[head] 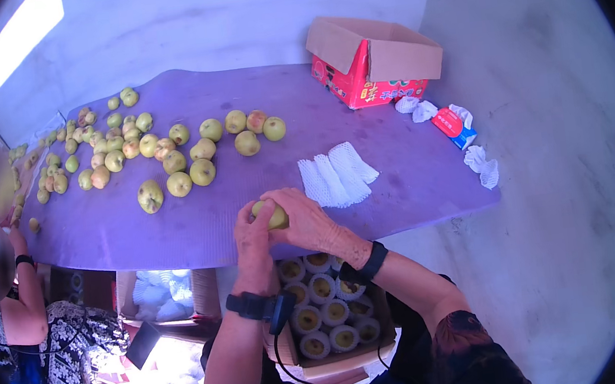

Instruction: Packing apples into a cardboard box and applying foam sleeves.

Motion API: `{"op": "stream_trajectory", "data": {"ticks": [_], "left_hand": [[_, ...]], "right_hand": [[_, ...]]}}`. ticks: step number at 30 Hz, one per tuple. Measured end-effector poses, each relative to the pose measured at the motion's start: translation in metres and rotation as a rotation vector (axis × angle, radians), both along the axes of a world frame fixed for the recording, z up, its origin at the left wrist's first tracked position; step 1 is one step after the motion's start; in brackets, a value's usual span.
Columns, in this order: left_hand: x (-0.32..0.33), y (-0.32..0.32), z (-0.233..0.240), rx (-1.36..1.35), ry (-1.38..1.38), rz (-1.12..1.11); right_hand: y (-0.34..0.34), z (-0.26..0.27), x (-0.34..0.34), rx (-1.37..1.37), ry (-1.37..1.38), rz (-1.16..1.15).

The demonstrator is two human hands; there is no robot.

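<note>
A green apple (276, 216) is held between both hands above the front edge of the purple-covered table (262, 185). My left hand (253, 234) grips its left side, with the thumb across the top. My right hand (304, 217) covers its right and far side. Just right of the hands lie several flat white foam net sleeves (337, 177). Loose green and reddish apples (174, 162) spread over the left half of the table. Below the table edge, under my forearms, a cardboard box (334, 366) holds apples in foam nets (334, 313).
An opened red cardboard carton (349, 83) stands at the back right. Crumpled foam nets (482, 167) and a red and blue packet (453, 127) lie along the right edge. Another person's arm (27, 277) is at the far left. A box of foam nets (163, 294) sits below the table.
</note>
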State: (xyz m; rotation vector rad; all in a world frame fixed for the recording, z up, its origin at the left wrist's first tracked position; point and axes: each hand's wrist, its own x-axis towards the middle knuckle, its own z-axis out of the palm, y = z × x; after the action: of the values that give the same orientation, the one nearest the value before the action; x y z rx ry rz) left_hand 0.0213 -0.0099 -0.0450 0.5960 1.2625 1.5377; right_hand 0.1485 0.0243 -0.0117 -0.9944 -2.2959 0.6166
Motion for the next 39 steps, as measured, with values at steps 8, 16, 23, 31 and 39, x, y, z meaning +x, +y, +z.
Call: {"op": "stream_trajectory", "data": {"ticks": [8, 16, 23, 31, 39], "left_hand": [[0.014, 0.003, 0.019, -0.149, -0.021, -0.112], [0.026, 0.009, 0.014, -0.163, 0.017, -0.107], [0.045, 0.011, 0.013, -0.138, -0.039, -0.137], [0.039, 0.015, 0.005, -0.093, -0.126, -0.144], [0.036, 0.016, 0.01, -0.003, -0.187, -0.204]], "right_hand": [[0.009, -0.01, 0.073, 0.119, 0.124, -0.138], [0.024, -0.026, 0.082, 0.41, -0.169, -0.102], [0.045, -0.051, 0.088, 0.478, -0.375, -0.16], [0.047, -0.035, 0.095, 0.201, 0.184, -0.271], [0.055, -0.032, 0.103, -0.131, 0.715, -0.362]]}}
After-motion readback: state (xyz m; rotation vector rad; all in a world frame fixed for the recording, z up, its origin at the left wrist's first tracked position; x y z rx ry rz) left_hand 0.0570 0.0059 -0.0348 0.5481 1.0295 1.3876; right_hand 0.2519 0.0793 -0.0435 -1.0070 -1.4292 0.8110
